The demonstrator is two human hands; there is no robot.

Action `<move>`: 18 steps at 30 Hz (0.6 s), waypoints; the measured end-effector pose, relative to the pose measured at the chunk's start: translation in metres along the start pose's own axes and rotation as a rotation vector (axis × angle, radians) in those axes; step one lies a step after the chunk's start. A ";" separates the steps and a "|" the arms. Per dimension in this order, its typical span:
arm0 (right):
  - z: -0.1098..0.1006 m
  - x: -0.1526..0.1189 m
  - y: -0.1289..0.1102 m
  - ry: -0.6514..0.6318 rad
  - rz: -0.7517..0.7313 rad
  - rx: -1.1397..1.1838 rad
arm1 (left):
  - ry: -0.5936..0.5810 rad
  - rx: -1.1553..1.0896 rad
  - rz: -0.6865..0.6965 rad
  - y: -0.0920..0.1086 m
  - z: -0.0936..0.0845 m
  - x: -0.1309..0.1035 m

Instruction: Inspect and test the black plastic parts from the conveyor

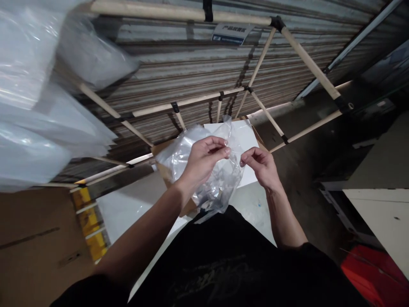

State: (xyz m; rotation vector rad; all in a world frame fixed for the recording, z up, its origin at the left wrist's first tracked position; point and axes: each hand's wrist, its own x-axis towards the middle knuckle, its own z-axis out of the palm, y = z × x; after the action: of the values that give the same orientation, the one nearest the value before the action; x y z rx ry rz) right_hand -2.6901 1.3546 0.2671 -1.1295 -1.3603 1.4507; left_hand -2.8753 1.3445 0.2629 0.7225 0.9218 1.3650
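Observation:
In the head view a crumpled clear plastic bag (220, 183) is in front of my body, with small dark and light pieces showing through its lower part. My left hand (206, 157) pinches the bag near its upper edge, thumb against the index finger. Close by on the right, my right hand (260, 166) is closed in a pinch at the bag's right edge. Behind the bag lie a white sheet (251, 134) and the brown cardboard of a box (164, 164). The bag hides much of the box.
A rack of pale pipes with black joints (188, 100) stands before a corrugated shutter (172, 55). Large plastic bags (28, 94) hang at the left above a brown cardboard surface (35, 243). A red object (373, 273) is at lower right, near a white panel (380, 213).

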 end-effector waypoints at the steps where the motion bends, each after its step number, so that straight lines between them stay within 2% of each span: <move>1: 0.001 0.001 0.000 0.019 -0.004 0.020 | -0.011 -0.015 -0.016 0.003 -0.002 0.002; 5: -0.006 0.010 0.000 0.113 0.030 0.227 | -0.042 -0.046 -0.053 0.016 -0.017 0.012; 7: -0.019 0.017 -0.001 0.138 0.054 0.277 | -0.003 0.061 -0.014 0.023 -0.030 0.017; 9: -0.034 0.023 -0.003 0.113 0.056 0.254 | 0.092 0.320 0.088 0.028 -0.046 0.020; 12: -0.050 0.032 -0.010 0.029 0.079 0.207 | 0.222 0.904 0.338 0.037 -0.073 0.017; 15: -0.049 0.041 -0.025 -0.111 0.138 0.146 | 0.158 1.405 0.458 0.053 -0.096 0.007; 17: -0.040 0.047 -0.038 -0.232 0.121 0.008 | 0.072 1.544 0.402 0.072 -0.104 0.000; 18: -0.034 0.050 -0.045 -0.282 0.093 -0.077 | -0.010 1.527 0.330 0.084 -0.104 -0.003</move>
State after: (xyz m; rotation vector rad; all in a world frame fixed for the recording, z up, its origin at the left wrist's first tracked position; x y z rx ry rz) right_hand -2.6705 1.4148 0.3083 -1.0780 -1.5866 1.6866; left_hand -3.0070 1.3402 0.2858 2.0635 1.8633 0.6843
